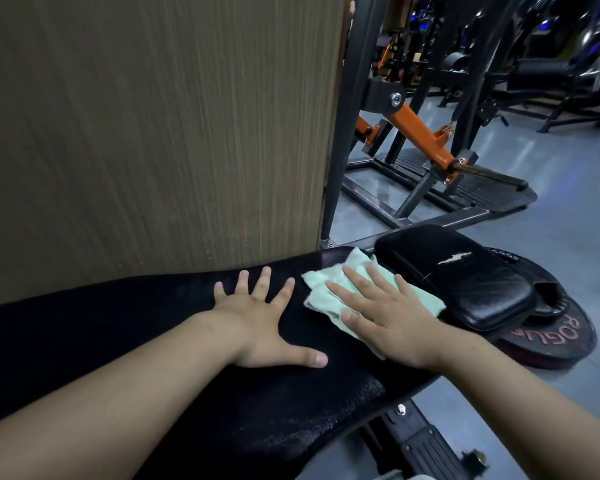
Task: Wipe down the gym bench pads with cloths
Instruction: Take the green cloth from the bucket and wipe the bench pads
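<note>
Right grip [392, 317], fingers spread flat, presses the green cloth [318, 298] onto the black surface [187, 341] at centre-right of the frame. Left grip [264, 327] braces beside it, also spread flat. Even pressure and overlapping strokes toward the seat pad [465, 282] would serve best.

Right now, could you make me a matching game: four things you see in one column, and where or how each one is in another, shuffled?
1. pale green cloth
2. left hand
3. small cracked black pad
4. round black weight plate with red lettering

A. lying on the grey floor
B. spread flat on the long black bench pad
C. pressed under the right hand
D. torn on top, beside the cloth

Pairs: 1-C, 2-B, 3-D, 4-A
</note>
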### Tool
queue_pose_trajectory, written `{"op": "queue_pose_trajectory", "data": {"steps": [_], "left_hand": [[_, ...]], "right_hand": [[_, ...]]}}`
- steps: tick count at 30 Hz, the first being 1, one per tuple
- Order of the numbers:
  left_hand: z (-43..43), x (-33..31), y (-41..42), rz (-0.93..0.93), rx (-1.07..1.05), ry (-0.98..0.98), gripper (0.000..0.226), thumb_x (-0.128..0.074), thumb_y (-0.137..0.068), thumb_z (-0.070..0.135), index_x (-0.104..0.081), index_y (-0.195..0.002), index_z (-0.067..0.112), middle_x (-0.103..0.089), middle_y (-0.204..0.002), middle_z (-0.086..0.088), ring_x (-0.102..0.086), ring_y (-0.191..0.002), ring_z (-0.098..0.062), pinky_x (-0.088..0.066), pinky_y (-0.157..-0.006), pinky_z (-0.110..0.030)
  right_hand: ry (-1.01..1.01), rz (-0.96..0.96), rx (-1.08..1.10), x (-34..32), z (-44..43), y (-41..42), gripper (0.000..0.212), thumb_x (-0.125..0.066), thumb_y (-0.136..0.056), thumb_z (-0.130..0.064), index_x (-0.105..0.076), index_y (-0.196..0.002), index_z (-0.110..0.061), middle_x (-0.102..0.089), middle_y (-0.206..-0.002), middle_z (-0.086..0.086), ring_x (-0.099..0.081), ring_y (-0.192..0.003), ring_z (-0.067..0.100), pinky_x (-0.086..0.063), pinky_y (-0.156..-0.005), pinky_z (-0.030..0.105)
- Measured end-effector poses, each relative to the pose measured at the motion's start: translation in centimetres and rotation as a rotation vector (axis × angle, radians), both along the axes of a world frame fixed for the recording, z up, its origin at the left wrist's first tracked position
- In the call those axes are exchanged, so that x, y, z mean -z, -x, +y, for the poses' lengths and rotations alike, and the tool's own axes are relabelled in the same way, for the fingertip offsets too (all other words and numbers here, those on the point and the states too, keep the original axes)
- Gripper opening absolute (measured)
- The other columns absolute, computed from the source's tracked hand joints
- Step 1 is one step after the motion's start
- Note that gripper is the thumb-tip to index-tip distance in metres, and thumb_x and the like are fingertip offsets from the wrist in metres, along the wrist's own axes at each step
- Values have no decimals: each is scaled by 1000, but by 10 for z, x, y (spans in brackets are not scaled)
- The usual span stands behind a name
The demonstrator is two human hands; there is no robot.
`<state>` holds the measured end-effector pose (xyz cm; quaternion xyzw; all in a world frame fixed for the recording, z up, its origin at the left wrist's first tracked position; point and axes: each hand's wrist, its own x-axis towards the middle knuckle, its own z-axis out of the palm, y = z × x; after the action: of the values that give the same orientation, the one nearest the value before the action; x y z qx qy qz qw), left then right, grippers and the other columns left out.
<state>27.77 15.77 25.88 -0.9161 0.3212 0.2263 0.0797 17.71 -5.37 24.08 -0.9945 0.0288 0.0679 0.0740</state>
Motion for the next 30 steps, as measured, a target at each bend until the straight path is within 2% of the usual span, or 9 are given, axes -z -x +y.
{"op": "queue_pose_trajectory", "data": {"steps": [4, 7, 11, 17, 22, 30], "left_hand": [[1, 1, 1, -11, 15, -7, 129, -36, -58, 102, 26, -151, 38, 34, -160, -5, 26, -148, -38, 7, -117, -66], [0, 3, 0, -36, 21, 3, 122, -36, -66, 98, 25, -152, 37, 32, -161, -6, 25, -149, -39, 5, -117, -67], [1, 3, 2, -50, 25, 2, 120, -36, -69, 96, 25, -153, 36, 31, -162, -7, 23, -149, -41, 4, -117, -68], [1, 1, 4, -39, 14, 21, 129, -30, -57, 104, 24, -153, 36, 29, -163, -6, 20, -150, -41, 4, -117, -68], [1, 4, 3, -56, 11, 32, 130, -28, -55, 105, 23, -153, 37, 28, -163, -6, 19, -150, -40, 4, -117, -68], [-3, 5, -1, -43, 19, 3, 132, -26, -52, 106, 25, -152, 37, 30, -162, -6, 21, -150, -40, 6, -116, -69]], "right_hand": [[37, -40, -25, 5, 27, 59, 57, 6, -87, -69, 9, -144, -64, 24, -158, -24, 31, -145, 9, 14, -119, 46], [48, -31, -10, 9, 38, 74, 55, 9, -86, -69, 14, -141, -67, 28, -156, -28, 35, -142, 6, 17, -119, 45], [38, -44, 0, 8, 39, 67, 57, 6, -84, -72, 12, -141, -67, 24, -158, -25, 32, -145, 8, 16, -119, 47], [-1, 18, -8, 2, 18, 22, 59, -6, -85, -80, 1, -143, -66, 14, -163, -18, 22, -149, 14, 13, -119, 52], [-8, 10, 105, 1, -6, -43, 55, -24, -98, -64, -10, -150, -55, 4, -166, -11, 13, -152, 21, 8, -119, 57], [34, 4, 193, 2, -7, -70, 55, -22, -99, -64, -9, -151, -53, 0, -166, -9, 7, -152, 23, 4, -119, 58]]}}
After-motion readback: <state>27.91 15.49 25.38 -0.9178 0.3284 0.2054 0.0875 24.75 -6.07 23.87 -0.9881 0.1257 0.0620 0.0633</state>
